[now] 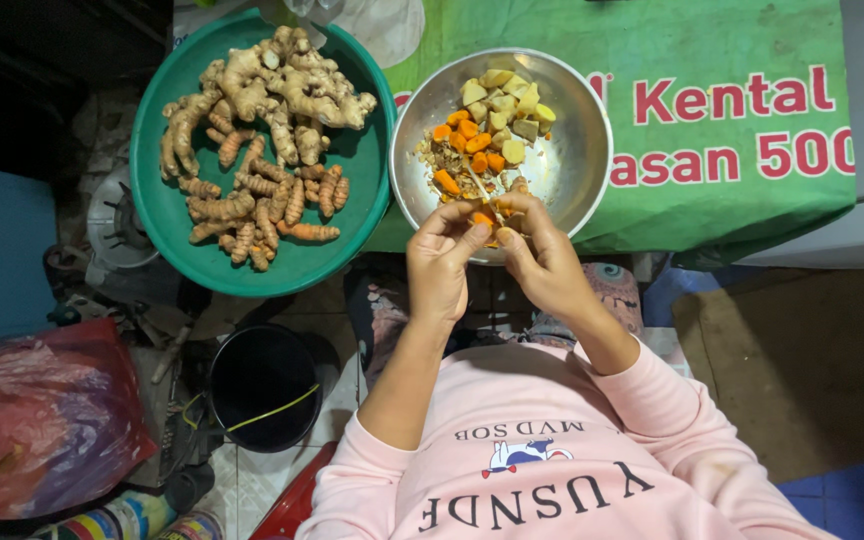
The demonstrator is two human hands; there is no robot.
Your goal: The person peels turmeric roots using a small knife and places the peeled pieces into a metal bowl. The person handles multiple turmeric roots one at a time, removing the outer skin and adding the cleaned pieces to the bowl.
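Note:
My left hand (442, 262) and my right hand (542, 255) meet over the near rim of a steel bowl (582, 170). Between the fingertips of both is a small orange turmeric piece (482, 218). My right hand also grips a thin knife (474, 185), its blade pointing into the bowl. In the bowl lie peeled orange turmeric pieces (467, 135) and pale yellow ginger chunks (502, 100), with some peelings. Left of it stands a green basin (352, 170) with unpeeled ginger roots (292, 85) at the back and unpeeled turmeric fingers (262, 205) in front.
Both vessels rest on a green printed sheet (722, 40) over a low surface. Below the basin sits a black bucket with a yellow handle (262, 385). A red plastic bag (37, 420) lies at lower left, a small stove (117, 225) at the left.

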